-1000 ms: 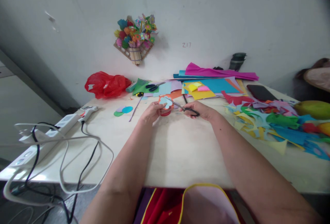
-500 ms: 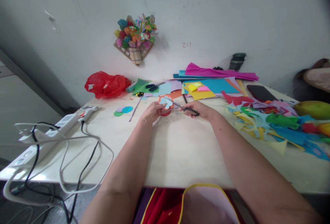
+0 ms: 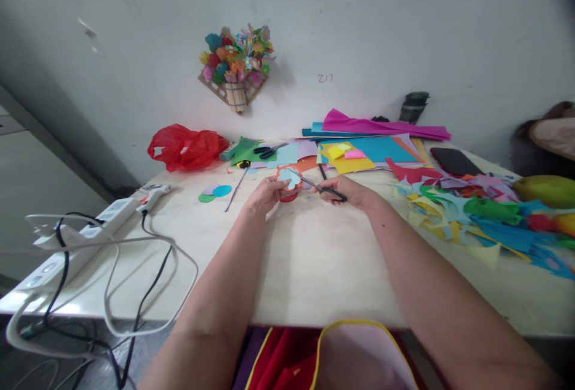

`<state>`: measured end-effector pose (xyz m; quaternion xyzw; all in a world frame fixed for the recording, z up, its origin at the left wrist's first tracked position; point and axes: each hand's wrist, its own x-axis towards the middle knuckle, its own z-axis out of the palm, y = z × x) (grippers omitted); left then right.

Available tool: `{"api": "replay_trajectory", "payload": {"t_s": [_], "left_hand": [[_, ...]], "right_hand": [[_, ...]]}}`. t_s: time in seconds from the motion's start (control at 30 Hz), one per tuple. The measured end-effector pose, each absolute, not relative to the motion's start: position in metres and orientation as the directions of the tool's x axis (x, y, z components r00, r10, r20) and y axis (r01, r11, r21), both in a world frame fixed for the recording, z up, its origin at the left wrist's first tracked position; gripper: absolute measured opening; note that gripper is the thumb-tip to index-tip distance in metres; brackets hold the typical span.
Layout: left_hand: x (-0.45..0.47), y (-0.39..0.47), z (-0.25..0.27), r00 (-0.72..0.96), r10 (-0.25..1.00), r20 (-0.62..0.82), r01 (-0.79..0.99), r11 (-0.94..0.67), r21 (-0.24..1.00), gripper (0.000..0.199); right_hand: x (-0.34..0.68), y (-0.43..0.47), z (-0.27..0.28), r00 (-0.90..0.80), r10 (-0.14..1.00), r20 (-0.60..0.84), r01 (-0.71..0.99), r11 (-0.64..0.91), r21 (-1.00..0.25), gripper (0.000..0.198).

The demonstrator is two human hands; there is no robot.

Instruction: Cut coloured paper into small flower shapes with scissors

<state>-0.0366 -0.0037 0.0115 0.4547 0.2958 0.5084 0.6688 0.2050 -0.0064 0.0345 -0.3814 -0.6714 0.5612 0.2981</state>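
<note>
My left hand point(image 3: 265, 193) pinches a small paper flower point(image 3: 288, 179), light blue on an orange layer, with a red piece under it. My right hand point(image 3: 353, 191) grips black-handled scissors point(image 3: 321, 188). Their blades point left and reach the flower's right edge. Both hands hover just over the pale table point(image 3: 305, 258), near its far middle.
Cut paper circles point(image 3: 215, 192) lie left of my hands. Stacked coloured sheets point(image 3: 359, 150) and a second pair of scissors point(image 3: 267, 150) sit behind. Paper scraps point(image 3: 480, 213) cover the right side, with a phone point(image 3: 454, 161). A glue gun point(image 3: 153, 195), power strip point(image 3: 81, 237), cables and red bag point(image 3: 186, 147) are left.
</note>
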Motion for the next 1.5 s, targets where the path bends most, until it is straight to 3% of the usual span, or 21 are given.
{"api": "replay_trajectory", "payload": {"t_s": [0.77,1.5], "left_hand": [[-0.0339,-0.0085,0.0168,0.276,0.959,0.06,-0.431,0.068,0.9,0.02],[-0.0342,-0.0079,0.0156,0.264,0.962,0.064,-0.433,0.059,0.899,0.022]], "right_hand": [[0.2061,-0.0007,0.0287,-0.532,0.847,0.004,0.155,0.102,-0.983,0.039],[0.2078,-0.0013,0.0306,-0.52,0.854,-0.01,0.223,0.124,-0.967,0.048]]}}
